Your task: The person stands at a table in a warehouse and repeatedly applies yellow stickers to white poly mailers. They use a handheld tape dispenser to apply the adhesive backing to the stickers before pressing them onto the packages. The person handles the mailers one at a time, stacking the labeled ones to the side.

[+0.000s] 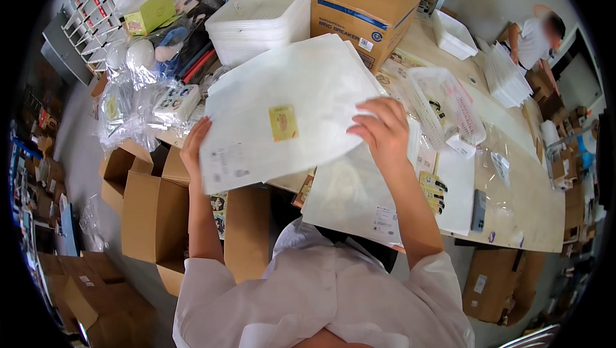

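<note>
My left hand [196, 143] grips the left edge of a large white translucent plastic sheet or bag [288, 78], raised and tilted above the table. A small yellow card or sticker [283, 122] shows near its middle, and faint print lies at its lower left. Over the sheet's right part is my right hand [380, 126], its fingers bent and thumb apart; whether it pinches the sheet cannot be told. Below it, a similar printed sheet [351, 198] lies at the table's front edge. Small yellow-and-black packets [432, 191] are to the right of my right forearm.
Stacked white baskets [262, 25] and a cardboard box [358, 15] stand behind the sheet. Plastic-wrapped goods [139, 78] crowd the left. A white basket [433, 112] and a phone [478, 210] lie right. Open cartons [149, 213] stand at lower left. Another person [529, 42] works at far right.
</note>
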The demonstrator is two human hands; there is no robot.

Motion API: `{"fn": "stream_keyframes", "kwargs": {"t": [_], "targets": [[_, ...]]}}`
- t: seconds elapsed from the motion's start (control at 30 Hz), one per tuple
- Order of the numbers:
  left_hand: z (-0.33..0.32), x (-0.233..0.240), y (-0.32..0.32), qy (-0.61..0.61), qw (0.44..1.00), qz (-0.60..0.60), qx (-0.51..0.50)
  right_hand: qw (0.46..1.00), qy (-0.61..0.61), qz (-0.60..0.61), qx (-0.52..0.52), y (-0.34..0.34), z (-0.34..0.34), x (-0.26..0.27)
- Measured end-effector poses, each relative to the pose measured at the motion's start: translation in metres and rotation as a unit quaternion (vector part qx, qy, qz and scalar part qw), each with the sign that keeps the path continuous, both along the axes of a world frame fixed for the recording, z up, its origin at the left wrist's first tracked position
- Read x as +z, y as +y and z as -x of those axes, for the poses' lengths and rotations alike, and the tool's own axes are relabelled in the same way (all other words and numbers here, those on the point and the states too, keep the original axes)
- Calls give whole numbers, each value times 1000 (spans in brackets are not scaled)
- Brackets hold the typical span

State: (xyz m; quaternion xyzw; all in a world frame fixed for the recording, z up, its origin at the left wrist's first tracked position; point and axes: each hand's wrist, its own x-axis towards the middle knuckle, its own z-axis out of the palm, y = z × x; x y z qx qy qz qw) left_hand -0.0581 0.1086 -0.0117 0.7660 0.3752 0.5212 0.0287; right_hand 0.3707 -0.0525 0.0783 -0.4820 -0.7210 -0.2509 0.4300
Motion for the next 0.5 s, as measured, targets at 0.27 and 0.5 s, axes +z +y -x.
{"fn": "stream_keyframes", "kwargs": {"t": [0.27,0.5], "targets": [[-24,23,14,222,970,-1,98,977,-1,143,-160,47,1,-61],[-35,28,7,314,945,66,70,956,55,177,-228,62,-2,-64]]}}
